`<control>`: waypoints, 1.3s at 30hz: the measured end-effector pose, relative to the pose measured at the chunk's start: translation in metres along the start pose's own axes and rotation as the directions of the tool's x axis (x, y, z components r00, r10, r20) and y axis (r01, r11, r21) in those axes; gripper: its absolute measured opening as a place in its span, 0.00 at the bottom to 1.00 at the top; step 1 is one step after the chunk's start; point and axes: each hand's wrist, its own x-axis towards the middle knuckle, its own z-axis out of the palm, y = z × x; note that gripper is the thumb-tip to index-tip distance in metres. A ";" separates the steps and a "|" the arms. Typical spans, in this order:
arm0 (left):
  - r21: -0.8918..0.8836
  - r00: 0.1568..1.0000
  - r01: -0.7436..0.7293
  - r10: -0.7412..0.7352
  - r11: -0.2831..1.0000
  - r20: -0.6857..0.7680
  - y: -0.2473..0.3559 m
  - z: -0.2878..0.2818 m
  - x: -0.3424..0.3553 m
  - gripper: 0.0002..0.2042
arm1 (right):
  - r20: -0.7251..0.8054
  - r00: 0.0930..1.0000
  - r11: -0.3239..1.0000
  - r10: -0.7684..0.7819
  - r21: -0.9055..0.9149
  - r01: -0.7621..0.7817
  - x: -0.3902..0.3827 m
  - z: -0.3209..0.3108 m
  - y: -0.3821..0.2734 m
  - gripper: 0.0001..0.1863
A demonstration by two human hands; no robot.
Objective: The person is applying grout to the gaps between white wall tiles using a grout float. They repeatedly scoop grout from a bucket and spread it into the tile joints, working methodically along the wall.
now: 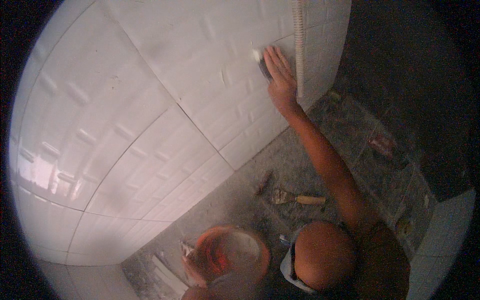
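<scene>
My right hand (280, 77) reaches up to the white tiled wall (195, 65), its fingers stretched along a dark, flat-edged spreader (264, 67) pressed near the tile face. A white smear of paste (257, 55) shows at the spreader's upper left edge. The hand covers most of the tool, so its full shape is hidden. Below on the floor stands an orange bucket (262, 255), blurred, with pale and reddish patches inside. I cannot make out my left hand; skin-toned shapes by the bucket's lower left are too blurred to read.
A ribbed pale hose (299, 47) hangs along the wall, right of my hand. On the dusty floor (240, 200) lies a scraper with a wooden handle (311, 200). My bare knee (325, 255) stands beside the bucket. A reddish object (382, 144) lies further right.
</scene>
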 end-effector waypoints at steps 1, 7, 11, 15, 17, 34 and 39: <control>0.018 1.000 -0.008 0.008 1.000 0.001 0.000 -0.001 -0.002 0.24 | 0.032 0.999 1.000 0.014 0.004 -0.014 -0.018 -0.006 0.004 0.44; 0.163 1.000 0.007 -0.006 0.987 -0.004 0.025 -0.016 -0.018 0.24 | -0.031 0.999 0.999 0.006 0.054 -0.004 0.020 -0.014 0.001 0.45; 0.228 0.999 -0.013 0.004 0.974 0.039 0.029 -0.008 -0.008 0.24 | -0.079 0.996 0.999 0.037 0.007 -0.037 0.025 0.007 0.011 0.45; 0.292 0.998 -0.039 0.023 0.956 0.058 0.024 -0.005 -0.004 0.24 | 0.118 0.991 0.997 0.069 0.026 -0.072 -0.031 -0.002 0.023 0.45; 0.331 0.998 -0.042 0.022 0.943 0.064 0.028 -0.008 -0.005 0.24 | 0.124 0.992 0.999 0.022 0.037 -0.027 -0.025 -0.014 0.029 0.44; 0.405 0.896 -0.443 0.415 0.800 0.160 0.040 0.094 0.053 0.24 | 0.415 0.904 0.901 0.105 0.346 -0.263 -0.161 -0.060 -0.045 0.39; 0.443 0.834 -0.546 0.515 0.711 0.200 0.027 0.075 0.096 0.24 | 0.457 0.860 0.532 0.228 0.681 -0.503 -0.211 -0.063 -0.173 0.21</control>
